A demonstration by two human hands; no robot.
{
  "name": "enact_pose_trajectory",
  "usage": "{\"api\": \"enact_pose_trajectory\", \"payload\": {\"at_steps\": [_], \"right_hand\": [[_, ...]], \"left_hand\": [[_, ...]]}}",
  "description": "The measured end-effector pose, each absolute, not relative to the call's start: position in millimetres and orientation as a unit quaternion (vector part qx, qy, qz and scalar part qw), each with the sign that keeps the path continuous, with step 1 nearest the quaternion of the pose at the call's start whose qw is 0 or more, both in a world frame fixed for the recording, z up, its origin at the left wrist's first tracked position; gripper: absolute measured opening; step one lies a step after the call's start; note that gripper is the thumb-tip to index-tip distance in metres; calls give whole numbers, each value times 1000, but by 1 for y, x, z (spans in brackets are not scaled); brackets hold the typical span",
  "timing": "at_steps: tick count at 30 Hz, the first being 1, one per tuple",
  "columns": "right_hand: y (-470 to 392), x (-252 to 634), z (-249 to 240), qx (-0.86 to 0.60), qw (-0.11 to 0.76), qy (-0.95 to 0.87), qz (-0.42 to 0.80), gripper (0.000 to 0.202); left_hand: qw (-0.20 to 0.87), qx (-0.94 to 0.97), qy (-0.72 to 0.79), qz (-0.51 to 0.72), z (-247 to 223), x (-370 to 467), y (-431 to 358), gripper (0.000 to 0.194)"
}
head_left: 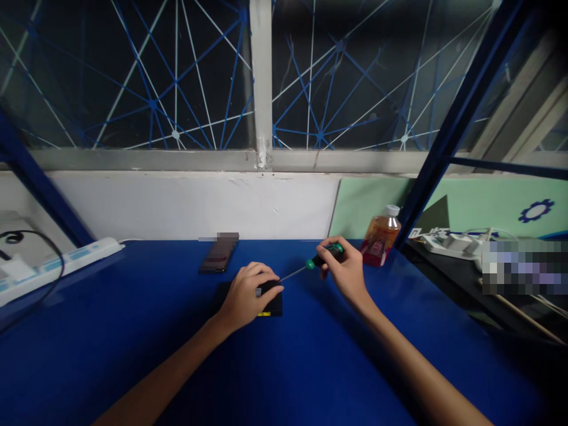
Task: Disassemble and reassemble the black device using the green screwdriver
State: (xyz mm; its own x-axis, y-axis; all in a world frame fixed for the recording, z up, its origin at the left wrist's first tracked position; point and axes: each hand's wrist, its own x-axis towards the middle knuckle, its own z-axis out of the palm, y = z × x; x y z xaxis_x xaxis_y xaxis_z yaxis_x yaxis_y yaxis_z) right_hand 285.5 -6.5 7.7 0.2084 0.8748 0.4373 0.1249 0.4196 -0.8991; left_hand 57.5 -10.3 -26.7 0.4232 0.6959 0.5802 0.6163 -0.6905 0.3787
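A flat black box (274,306) with a yellow label on its front edge lies on the blue table (284,367). My left hand (248,296) rests over it, thumb and fingers closed on its upper part and covering much of it. In my right hand (344,266) is a screwdriver (326,255) with a green and black handle, held between thumb and fingers. Its thin shaft points left and down, and the tip reaches the box's right rear corner beside my left fingertips. Whether the tip touches the box is too small to tell.
Behind my left hand lies a dark phone-like slab (218,254). A bottle of reddish drink (381,239) stands at the back right. White power strips lie at the left (62,266) and right (457,245), with cables. Blue frame bars rise on both sides.
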Motion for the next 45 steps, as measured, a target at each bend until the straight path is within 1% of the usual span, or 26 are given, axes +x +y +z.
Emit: {"api": "enact_pose_trajectory", "payload": {"at_steps": [4, 19, 33, 45], "right_hand": [[-8, 285, 9, -444, 639, -556, 292, 21], [-11, 285, 11, -438, 645, -558, 285, 18], [-11, 286, 13, -425, 683, -527, 275, 21], [-12, 285, 13, -432, 672, -536, 272, 21]], "left_hand": [[41, 842, 384, 378, -27, 58, -11, 11], [60, 836, 356, 414, -24, 59, -10, 8], [152, 799, 367, 451, -18, 60, -14, 16], [125, 804, 359, 458, -18, 60, -14, 15]]}}
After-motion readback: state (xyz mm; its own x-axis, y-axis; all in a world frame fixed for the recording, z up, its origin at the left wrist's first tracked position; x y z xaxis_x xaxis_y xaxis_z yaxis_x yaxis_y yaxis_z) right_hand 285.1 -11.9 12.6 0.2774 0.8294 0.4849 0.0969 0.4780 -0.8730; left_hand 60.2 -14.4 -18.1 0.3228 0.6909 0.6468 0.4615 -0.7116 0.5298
